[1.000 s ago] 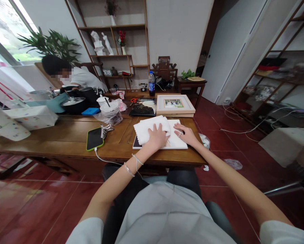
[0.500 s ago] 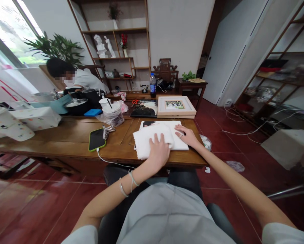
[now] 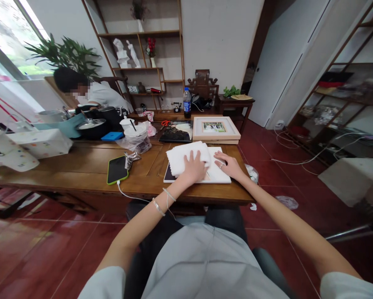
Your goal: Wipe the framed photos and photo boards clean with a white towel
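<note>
A flat white panel (image 3: 219,175) with a partly visible dark picture lies on the wooden table in front of me. Over its left part is a folded white towel (image 3: 177,160). My left hand (image 3: 195,167) lies flat on the towel with its fingers spread, pressing it against the panel. On the panel's right side rests my right hand (image 3: 229,165), fingers stretched out and touching the surface. The towel hides much of the picture.
Behind the panel are stacked framed pictures (image 3: 216,129), a dark picture (image 3: 175,132) and a bottle (image 3: 186,103). A charging phone (image 3: 117,170) lies to the left, near a plastic-wrapped cup (image 3: 136,137). Another person (image 3: 95,93) sits at the far left.
My left hand has slid the towel away from me across the panel, uncovering its near left corner. My right hand stays in place on the panel.
</note>
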Demonstrator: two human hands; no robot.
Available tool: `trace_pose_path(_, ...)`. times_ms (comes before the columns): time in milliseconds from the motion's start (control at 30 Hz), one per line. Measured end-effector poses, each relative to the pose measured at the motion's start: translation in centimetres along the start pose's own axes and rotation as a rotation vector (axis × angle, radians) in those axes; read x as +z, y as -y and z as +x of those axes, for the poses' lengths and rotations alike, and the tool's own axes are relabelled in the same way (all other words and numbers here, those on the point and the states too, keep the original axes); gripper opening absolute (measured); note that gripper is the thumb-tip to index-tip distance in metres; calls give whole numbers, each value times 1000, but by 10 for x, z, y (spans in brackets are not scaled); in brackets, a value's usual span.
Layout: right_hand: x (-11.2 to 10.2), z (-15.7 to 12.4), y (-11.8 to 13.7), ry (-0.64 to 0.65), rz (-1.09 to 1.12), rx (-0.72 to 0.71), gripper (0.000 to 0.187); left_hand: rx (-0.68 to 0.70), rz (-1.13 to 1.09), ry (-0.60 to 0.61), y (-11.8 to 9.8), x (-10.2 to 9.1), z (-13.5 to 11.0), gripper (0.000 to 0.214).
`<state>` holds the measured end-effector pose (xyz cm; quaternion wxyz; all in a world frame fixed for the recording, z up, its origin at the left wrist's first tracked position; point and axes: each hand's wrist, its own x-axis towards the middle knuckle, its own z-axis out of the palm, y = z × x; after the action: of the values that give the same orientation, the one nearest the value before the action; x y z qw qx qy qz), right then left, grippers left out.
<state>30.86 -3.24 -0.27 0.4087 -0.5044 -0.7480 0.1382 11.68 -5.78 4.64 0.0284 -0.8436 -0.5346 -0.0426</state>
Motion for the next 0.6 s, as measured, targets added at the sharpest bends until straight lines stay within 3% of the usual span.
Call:
trace_pose_path(133, -1, 0, 2, 3, -9, -4, 30, -22, -36, 5, 14, 4, 33, 46)
trace_pose_path(267, -2, 0, 4, 10, -21, 1, 30, -32, -35, -55, 15, 8, 41, 45)
trace_pose_path(433, -1, 1, 3, 6, -14, 0, 30, 19, -22, -54, -2, 6, 23, 43)
trace_pose_path(600, -5, 1, 5, 39, -4, -17, 38, 61, 45, -59, -35, -3, -23, 39)
